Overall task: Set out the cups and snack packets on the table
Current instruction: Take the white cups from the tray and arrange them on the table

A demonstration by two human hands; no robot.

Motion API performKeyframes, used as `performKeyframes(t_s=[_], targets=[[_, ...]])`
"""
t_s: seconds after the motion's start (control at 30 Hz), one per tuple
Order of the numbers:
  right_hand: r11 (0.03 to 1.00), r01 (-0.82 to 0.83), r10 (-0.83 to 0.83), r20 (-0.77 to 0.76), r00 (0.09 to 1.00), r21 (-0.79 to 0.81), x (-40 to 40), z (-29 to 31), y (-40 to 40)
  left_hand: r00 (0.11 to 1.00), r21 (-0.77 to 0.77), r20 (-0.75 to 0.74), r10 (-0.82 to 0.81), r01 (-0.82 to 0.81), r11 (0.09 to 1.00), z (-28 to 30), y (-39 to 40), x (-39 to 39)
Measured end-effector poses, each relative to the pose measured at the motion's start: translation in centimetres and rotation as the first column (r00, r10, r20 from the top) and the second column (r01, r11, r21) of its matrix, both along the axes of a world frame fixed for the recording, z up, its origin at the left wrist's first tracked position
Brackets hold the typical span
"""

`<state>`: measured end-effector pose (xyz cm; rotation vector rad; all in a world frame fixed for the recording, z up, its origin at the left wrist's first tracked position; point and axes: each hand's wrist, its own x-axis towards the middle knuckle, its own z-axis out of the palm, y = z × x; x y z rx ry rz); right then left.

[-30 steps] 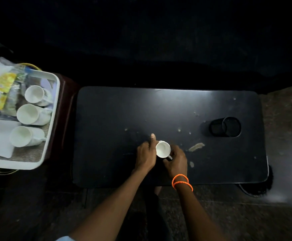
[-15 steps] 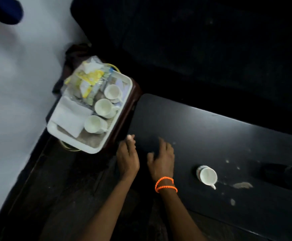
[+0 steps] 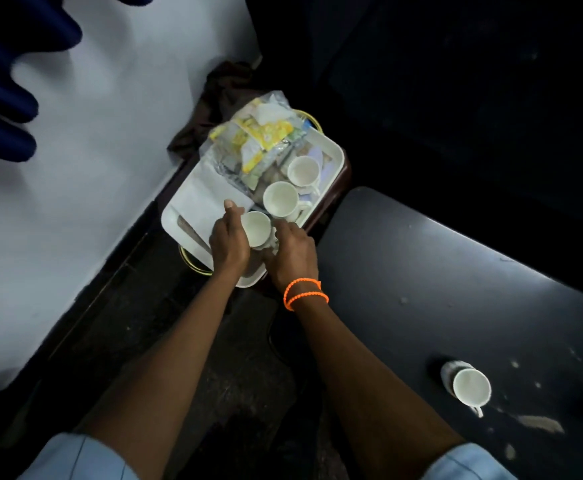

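A white tray (image 3: 331, 152) rests on a dark stool left of the black table (image 3: 421, 271). Both my hands are over its near end, closed around one white cup (image 3: 256, 227): my left hand (image 3: 228, 242) on its left side, my right hand (image 3: 292, 252), with orange bead bracelets, on its right. Two more white cups (image 3: 280, 199) (image 3: 303, 170) stand further back in the tray. Yellow and clear snack packets (image 3: 259, 140) are piled at its far end. One white cup (image 3: 471, 388) stands on the table at the lower right.
A white folded napkin (image 3: 203, 202) lies in the tray's left part. A white wall (image 3: 92, 150) runs along the left, with dark blue cloth (image 3: 2, 64) at the top left. Dark floor (image 3: 179, 341) lies between the wall and the table.
Both hands left the cup on the table, moved left to the tray and closed around the nearest cup. The view swung left with them.
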<state>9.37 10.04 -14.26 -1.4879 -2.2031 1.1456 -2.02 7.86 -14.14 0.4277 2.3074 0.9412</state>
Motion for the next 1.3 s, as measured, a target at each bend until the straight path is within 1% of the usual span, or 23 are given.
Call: performKeyframes(t_s=[0.03, 0.07, 0.13, 0.23, 0.33, 0.43, 0.53, 0.6, 0.67, 0.73, 0.77, 0.83, 0.87, 0.9, 1.0, 1.17, 1.2, 1.23, 1.27, 1.3], targets=[[1.0, 0.007, -0.007, -0.001, 1.0, -0.011, -0.1, -0.1, 0.1, 0.999, -0.026, 0.053, -0.011, 0.013, 1.0, 0.2, 0.1, -0.2], [1.0, 0.016, -0.017, -0.01, 1.0, -0.022, -0.2, -0.2, 0.2, 0.997, -0.049, 0.075, -0.02, 0.024, 0.999, 0.3, 0.1, -0.3], [0.999, 0.038, -0.039, -0.041, 0.998, -0.03, -0.2, -0.2, 0.2, 0.998, -0.057, 0.07, -0.007, 0.011, 0.998, 0.8, 0.2, -0.1], [0.997, 0.075, -0.076, -0.088, 0.993, -0.015, 0.1, -0.2, -0.1, 1.0, -0.053, 0.01, -0.014, 0.015, 0.999, 1.4, 0.1, 0.4], [0.996, 0.094, -0.094, -0.135, 0.986, -0.003, 0.5, 0.2, -0.4, 0.995, -0.076, -0.088, -0.052, 0.045, 0.996, 2.2, 0.3, 0.7], [0.993, 0.122, -0.117, -0.205, 0.972, 0.011, 1.3, 1.0, -0.6, 0.981, -0.059, -0.176, -0.076, 0.066, 0.996, 3.5, 0.4, 1.3], [0.99, 0.138, -0.131, -0.23, 0.964, 0.013, 3.0, 1.7, -0.3, 0.969, -0.028, -0.219, -0.115, 0.112, 0.993, 4.3, 0.2, 3.1], [0.987, 0.157, -0.146, -0.232, 0.962, 0.028, 5.1, 2.0, 0.0, 0.967, -0.003, -0.211, -0.141, 0.144, 0.99, 4.4, 0.1, 4.9], [0.985, 0.169, -0.157, -0.215, 0.964, 0.037, 7.7, 2.0, 0.2, 0.972, 0.025, -0.183, -0.146, 0.153, 0.988, 4.1, 0.1, 7.2], [0.984, 0.175, -0.169, -0.173, 0.97, 0.024, 10.9, 1.7, 0.3, 0.981, 0.037, -0.11, -0.159, 0.164, 0.986, 3.3, 0.0, 10.0], [0.983, 0.184, -0.179, -0.141, 0.974, 0.024, 12.6, 1.5, 0.3, 0.985, 0.046, -0.035, -0.17, 0.172, 0.984, 2.8, 0.0, 11.6], [0.976, 0.213, -0.209, -0.071, 0.975, 0.049, 16.1, 0.9, 0.1, 0.972, 0.065, 0.17, -0.162, 0.153, 0.986, 2.0, 0.1, 14.8], [0.971, 0.232, -0.23, -0.038, 0.972, 0.052, 17.8, 0.6, -0.1, 0.959, 0.05, 0.233, -0.164, 0.156, 0.986, 1.7, 0.0, 16.4], [0.968, 0.25, -0.25, -0.003, 0.968, 0.038, 19.4, 0.3, -0.3, 0.948, 0.024, 0.263, -0.181, 0.181, 0.983, 1.3, 0.0, 17.9], [0.953, 0.3, -0.295, 0.098, 0.95, -0.035, 23.8, -0.5, -0.9, 0.916, -0.049, 0.276, -0.292, 0.316, 0.947, 0.1, -0.2, 22.2], [0.9, 0.424, -0.405, 0.164, 0.899, -0.103, 29.7, -1.3, -1.7, 0.853, -0.072, 0.328, -0.406, 0.451, 0.89, -1.9, -1.0, 28.3], [0.895, 0.43, -0.406, 0.185, 0.895, -0.118, 30.7, -1.4, -1.9, 0.834, -0.088, 0.319, -0.451, 0.499, 0.862, -2.3, -1.2, 29.3], [0.891, 0.434, -0.402, 0.21, 0.891, -0.136, 31.6, -1.5, -2.0, 0.8, -0.122, 0.318, -0.508, 0.567, 0.815, -2.7, -1.5, 30.1], [0.886, 0.438, -0.399, 0.228, 0.888, -0.152, 32.4, -1.6, -2.1, 0.777, -0.153, 0.326, -0.538, 0.605, 0.781, -3.3, -1.9, 30.9], [0.882, 0.441, -0.399, 0.237, 0.886, -0.165, 33.2, -1.8, -2.2, 0.772, -0.173, 0.324, -0.547, 0.617, 0.767, -3.9, -2.3, 31.5]])
